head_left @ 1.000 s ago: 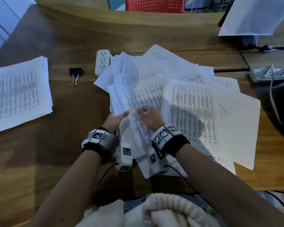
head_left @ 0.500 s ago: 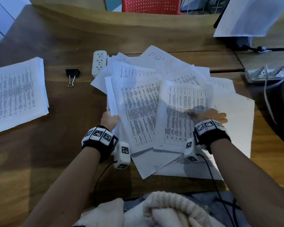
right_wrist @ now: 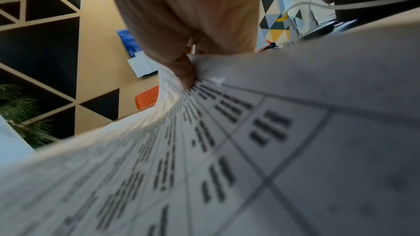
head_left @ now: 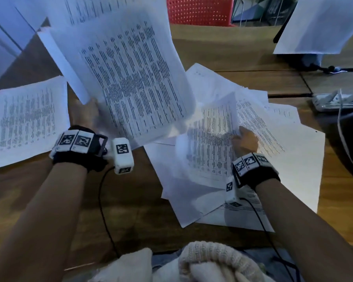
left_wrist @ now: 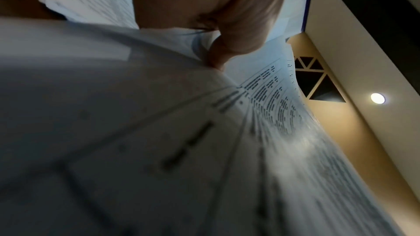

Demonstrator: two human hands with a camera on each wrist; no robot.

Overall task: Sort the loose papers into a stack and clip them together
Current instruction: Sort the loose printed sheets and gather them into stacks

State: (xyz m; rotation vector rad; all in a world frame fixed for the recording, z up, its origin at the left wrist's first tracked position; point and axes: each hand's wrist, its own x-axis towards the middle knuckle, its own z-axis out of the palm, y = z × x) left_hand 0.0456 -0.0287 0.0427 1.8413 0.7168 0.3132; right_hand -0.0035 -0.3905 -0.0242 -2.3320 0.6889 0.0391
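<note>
Up close, the left hand (head_left: 85,117) grips a sheaf of printed sheets (head_left: 130,78) by its lower left corner and holds it raised well above the wooden surface (head_left: 130,210), the pages tilted and bowing toward the camera; from the left wrist view the thumb (left_wrist: 227,47) is curled down onto the top page, pinching the sheaf against fingers hidden underneath. The right hand (head_left: 245,141) holds one printed page (head_left: 214,139) by its right edge, and the page curls upward off the loose pile of papers (head_left: 273,151) spread across the middle and right of the surface. In the right wrist view its thumb (right_wrist: 184,71) presses on the printed face, pinching the edge; the other fingers are hidden behind the paper. To the left lies a neat stack of printed pages (head_left: 27,119), flat and apart from the pile. At the far right sits a white power strip (head_left: 334,102) with plugs in it, near the pile's edge. A red perforated chair (head_left: 200,11) stands beyond the far side.
</note>
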